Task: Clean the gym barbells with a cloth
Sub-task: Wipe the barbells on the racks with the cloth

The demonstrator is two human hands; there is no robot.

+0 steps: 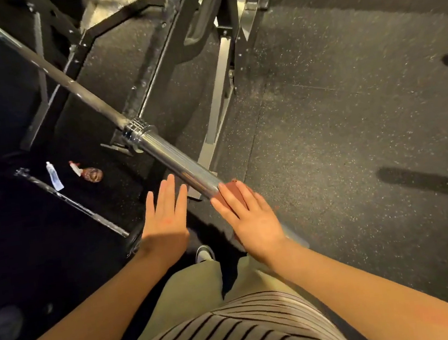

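Note:
A chrome barbell (pixel 158 147) runs from the upper left down to the middle, resting on a rack, its thick sleeve end nearest me. My right hand (pixel 247 218) lies flat with straight fingers on a reddish-brown cloth (pixel 233 189), pressing it against the tip of the sleeve. Most of the cloth is hidden under the hand. My left hand (pixel 164 213) hovers just left of the sleeve end, fingers straight and together, holding nothing. A second, thinner bar (pixel 71 201) lies on the dark floor to the left.
A black and grey steel rack (pixel 216 91) stands behind the barbell. On the floor to the left lie a small white tube (pixel 55 176) and a spray bottle (pixel 87 172). Speckled rubber flooring (pixel 353 125) spreads to the right. My shoe (pixel 205 253) shows below my hands.

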